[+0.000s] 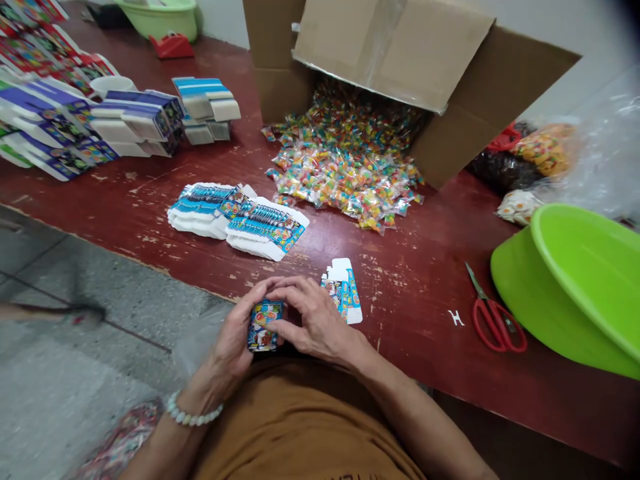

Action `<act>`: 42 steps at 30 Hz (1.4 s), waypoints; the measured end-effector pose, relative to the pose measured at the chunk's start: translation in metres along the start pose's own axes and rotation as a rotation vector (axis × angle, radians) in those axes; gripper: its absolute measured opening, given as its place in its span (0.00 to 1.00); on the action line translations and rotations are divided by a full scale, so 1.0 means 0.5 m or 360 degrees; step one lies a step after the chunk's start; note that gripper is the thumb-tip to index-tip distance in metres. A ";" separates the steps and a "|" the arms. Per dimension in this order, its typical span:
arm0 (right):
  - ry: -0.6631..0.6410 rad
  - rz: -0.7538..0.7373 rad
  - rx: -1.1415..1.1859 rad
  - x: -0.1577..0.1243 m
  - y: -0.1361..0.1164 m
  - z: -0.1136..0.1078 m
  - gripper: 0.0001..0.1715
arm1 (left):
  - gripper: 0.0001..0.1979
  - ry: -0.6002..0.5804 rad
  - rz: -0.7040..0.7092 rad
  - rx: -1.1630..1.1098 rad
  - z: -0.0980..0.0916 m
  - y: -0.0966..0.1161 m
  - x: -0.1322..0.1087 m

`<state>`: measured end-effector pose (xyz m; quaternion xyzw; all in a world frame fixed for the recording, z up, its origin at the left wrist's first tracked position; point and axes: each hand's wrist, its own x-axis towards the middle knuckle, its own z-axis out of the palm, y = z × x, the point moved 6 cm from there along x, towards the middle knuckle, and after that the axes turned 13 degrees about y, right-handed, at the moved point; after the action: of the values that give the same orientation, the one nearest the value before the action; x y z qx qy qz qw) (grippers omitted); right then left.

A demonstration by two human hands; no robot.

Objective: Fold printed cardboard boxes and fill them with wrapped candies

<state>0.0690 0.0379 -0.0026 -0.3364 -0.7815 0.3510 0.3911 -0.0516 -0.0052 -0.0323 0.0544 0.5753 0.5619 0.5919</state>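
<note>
Close to my body, a small blue printed carton (264, 325) sits between my two hands. My left hand (234, 328) wraps around its left side. My right hand (313, 319) curls over its top and right, with the thumb lying across the printed face. Just beyond my right hand, a flattened blue and white carton (345, 287) lies on the red table (405, 293). Two rows of flat blue cartons (240, 217) lie farther off to the left. Small wrapped candies (345, 173) spill out of a cardboard box (390, 50) at the back.
Red-handled scissors (495, 320) and a white paper scrap (456, 318) lie on the right, beside a green basin (555, 293). Stacked purple cartons (135, 120) stand at the back left, near a red tape dispenser (171, 47). The table's front edge runs along the left.
</note>
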 end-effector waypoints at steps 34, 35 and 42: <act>0.0339 0.0408 0.0215 -0.019 0.017 -0.093 0.07 | 0.20 -0.0897 -0.0383 0.0329 0.093 -0.045 -0.041; 0.0343 0.0297 0.0100 -0.017 0.014 -0.088 0.07 | 0.18 -0.0846 -0.0259 0.0383 0.087 -0.038 -0.036; 0.0353 -0.0031 -0.0340 -0.011 0.005 -0.094 0.09 | 0.05 -0.0869 0.0041 0.0571 0.082 -0.031 -0.046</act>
<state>0.1120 0.0480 0.0143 -0.4053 -0.7695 0.2228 0.4405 -0.0052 -0.0038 -0.0155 0.3138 0.4843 0.4236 0.6982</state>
